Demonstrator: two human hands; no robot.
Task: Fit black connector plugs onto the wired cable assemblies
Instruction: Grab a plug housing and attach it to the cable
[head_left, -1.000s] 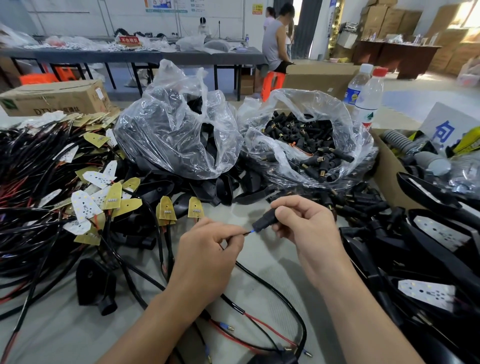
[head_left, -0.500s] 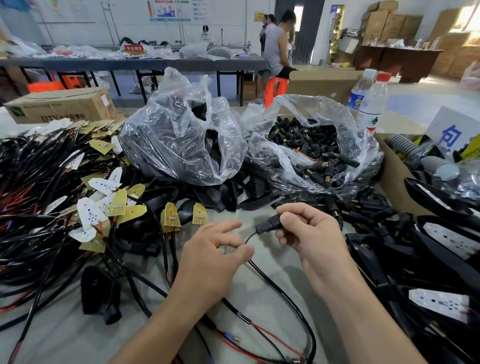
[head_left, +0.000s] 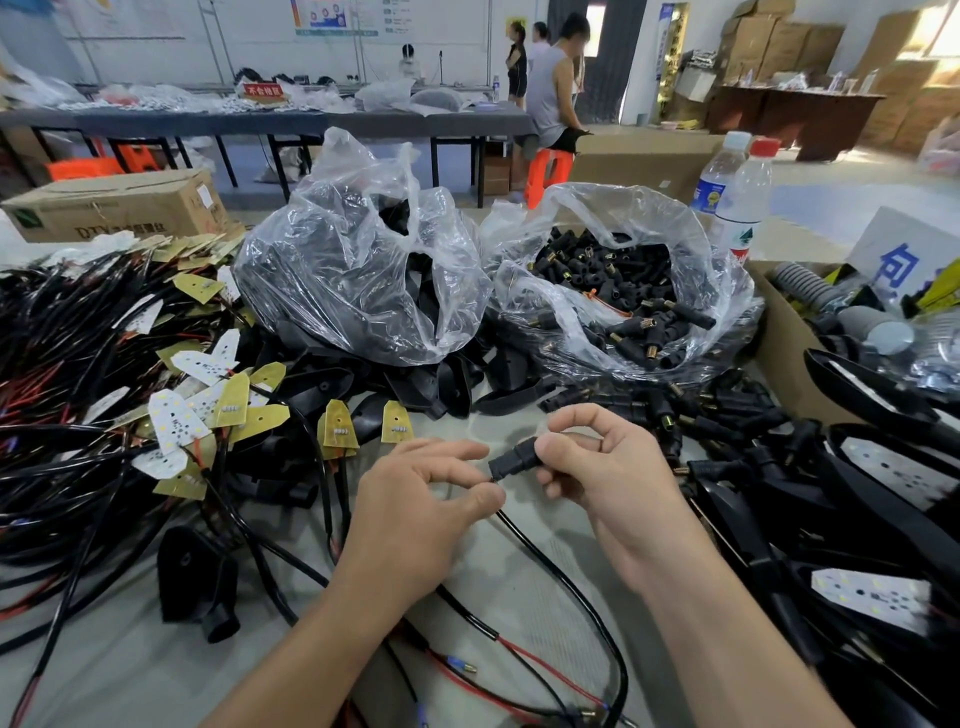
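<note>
My right hand pinches a black connector plug between thumb and fingers, just above the table. A black cable runs out of the plug's left end and curves down toward the front. My left hand pinches that cable right at the plug's mouth with thumb and forefinger. A clear bag of loose black plugs stands behind my hands, with more plugs spilled in front of it.
A heap of wired cables with yellow and white boards covers the left. A second clear bag of black housings stands centre. Black lamp shells pile at right beside a cardboard box. Two water bottles stand behind. People stand far back.
The blue wire tip seen a second ago has gone inside the plug. My left hand let go briefly, then took the cable again at the plug's mouth. Both hands stayed in the same spot.
</note>
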